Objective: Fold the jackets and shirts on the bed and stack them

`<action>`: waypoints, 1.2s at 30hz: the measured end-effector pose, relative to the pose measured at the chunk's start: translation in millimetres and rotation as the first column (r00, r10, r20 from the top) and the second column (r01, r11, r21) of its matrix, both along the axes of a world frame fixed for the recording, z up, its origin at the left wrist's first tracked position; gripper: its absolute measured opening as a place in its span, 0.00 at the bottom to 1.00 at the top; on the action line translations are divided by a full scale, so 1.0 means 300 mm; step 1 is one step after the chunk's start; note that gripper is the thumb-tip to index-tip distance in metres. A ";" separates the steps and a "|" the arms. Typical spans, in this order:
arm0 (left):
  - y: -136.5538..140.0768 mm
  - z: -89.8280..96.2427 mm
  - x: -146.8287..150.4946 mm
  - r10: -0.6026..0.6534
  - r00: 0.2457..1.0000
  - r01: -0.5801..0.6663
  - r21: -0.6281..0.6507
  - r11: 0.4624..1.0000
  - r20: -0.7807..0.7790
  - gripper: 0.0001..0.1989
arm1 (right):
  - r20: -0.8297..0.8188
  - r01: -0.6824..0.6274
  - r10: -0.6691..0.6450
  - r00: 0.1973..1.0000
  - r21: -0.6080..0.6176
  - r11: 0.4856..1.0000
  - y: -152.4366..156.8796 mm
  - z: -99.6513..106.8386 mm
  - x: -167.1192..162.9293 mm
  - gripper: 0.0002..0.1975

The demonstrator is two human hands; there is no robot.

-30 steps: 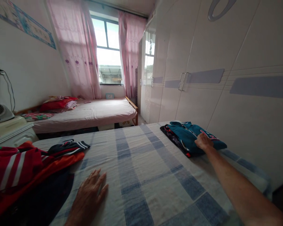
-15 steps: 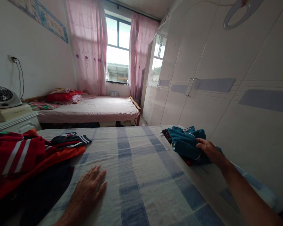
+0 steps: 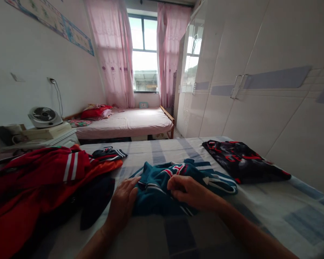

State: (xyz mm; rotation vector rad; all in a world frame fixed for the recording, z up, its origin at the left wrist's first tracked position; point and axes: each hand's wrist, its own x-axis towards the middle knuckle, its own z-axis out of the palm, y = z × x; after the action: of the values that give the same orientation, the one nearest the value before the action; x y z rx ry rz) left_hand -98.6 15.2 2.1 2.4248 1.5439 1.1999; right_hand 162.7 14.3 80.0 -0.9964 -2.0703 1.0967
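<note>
teal garment (image 3: 153, 176), loosely crumpled, white-striped and red-lettered

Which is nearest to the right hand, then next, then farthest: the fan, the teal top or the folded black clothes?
1. Teal top: at the front, right under the right hand.
2. Folded black clothes: to the hand's right.
3. Fan: off at the left, farther back.
</note>
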 end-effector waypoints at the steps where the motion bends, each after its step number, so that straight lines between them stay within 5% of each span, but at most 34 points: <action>1: 0.001 0.002 -0.001 -0.011 0.999 0.009 -0.053 0.999 -0.036 0.19 | -0.017 0.066 -0.066 0.998 0.032 0.997 0.007 -0.011 0.012 0.07; 3: 0.004 0.009 0.001 -0.024 0.996 0.011 -0.135 0.991 -0.089 0.20 | -0.098 0.309 -0.298 0.950 0.127 0.943 0.036 -0.022 0.080 0.07; 4: 0.004 0.014 0.003 -0.030 0.993 0.012 -0.158 0.987 -0.112 0.20 | -0.142 0.463 -0.443 0.885 0.178 0.868 0.057 -0.028 0.133 0.08; 8: 0.010 0.027 0.020 -0.074 0.971 0.031 -0.187 0.982 -0.227 0.19 | -0.284 0.895 -0.856 0.432 0.255 0.367 0.154 -0.107 0.397 0.12; 10: 0.014 0.034 0.034 -0.116 0.962 0.059 -0.227 0.972 -0.247 0.19 | -0.249 0.962 -0.930 0.270 0.110 0.250 0.191 -0.176 0.507 0.13; 15: 0.011 0.115 0.086 -0.327 0.943 0.320 -0.441 0.839 0.063 0.23 | -0.087 0.961 -0.958 0.273 -0.026 0.277 0.236 -0.299 0.610 0.13; 19: -0.009 0.190 0.125 -0.162 0.889 0.402 -0.562 0.723 0.428 0.24 | -0.068 0.953 -0.951 0.301 -0.001 0.302 0.244 -0.311 0.605 0.10; 23: -0.011 0.198 0.145 -0.037 0.826 0.518 -0.730 0.446 0.563 0.22 | -0.085 0.951 -0.947 0.308 0.011 0.309 0.240 -0.307 0.606 0.11; 25: -0.003 0.223 0.152 0.015 0.807 0.540 -0.747 0.389 0.591 0.20 | -0.100 0.954 -0.949 0.298 0.009 0.299 0.235 -0.302 0.606 0.12; 27: 0.009 0.292 0.154 0.045 0.756 0.562 -0.683 0.467 0.653 0.19 | -0.117 0.959 -0.952 0.282 0.006 0.284 0.229 -0.295 0.606 0.12; 29: 0.025 0.395 0.145 0.063 0.695 0.481 -0.529 0.699 0.716 0.21 | -0.134 0.963 -0.954 0.268 0.003 0.270 0.222 -0.288 0.605 0.13; 31: 0.044 0.493 0.124 0.090 0.716 0.151 -0.280 0.948 0.692 0.23 | -0.147 0.965 -0.955 0.259 0.000 0.261 0.217 -0.282 0.602 0.13; 32: 0.054 0.528 0.109 0.144 0.781 -0.069 -0.146 0.987 0.607 0.24 | -0.152 0.966 -0.954 0.257 -0.001 0.260 0.215 -0.281 0.600 0.13; 33: 0.064 0.549 0.094 0.220 0.841 -0.235 -0.032 0.971 0.494 0.24 | -0.155 0.966 -0.954 0.257 -0.001 0.260 0.215 -0.280 0.598 0.13; 34: 0.072 0.558 0.078 0.288 0.884 -0.323 0.037 0.946 0.368 0.24 | -0.157 0.965 -0.953 0.260 -0.002 0.263 0.215 -0.280 0.594 0.13; 36: 0.083 0.548 0.041 0.302 0.946 -0.303 -0.012 0.953 0.121 0.23 | -0.155 0.960 -0.949 0.276 -0.004 0.280 0.218 -0.281 0.584 0.13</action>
State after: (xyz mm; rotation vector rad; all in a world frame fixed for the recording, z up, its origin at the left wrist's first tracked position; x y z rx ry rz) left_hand -86.2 40.1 166.4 2.1243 1.9265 1.3697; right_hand 337.8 79.7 -4.4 -1.7168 -0.9385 0.3359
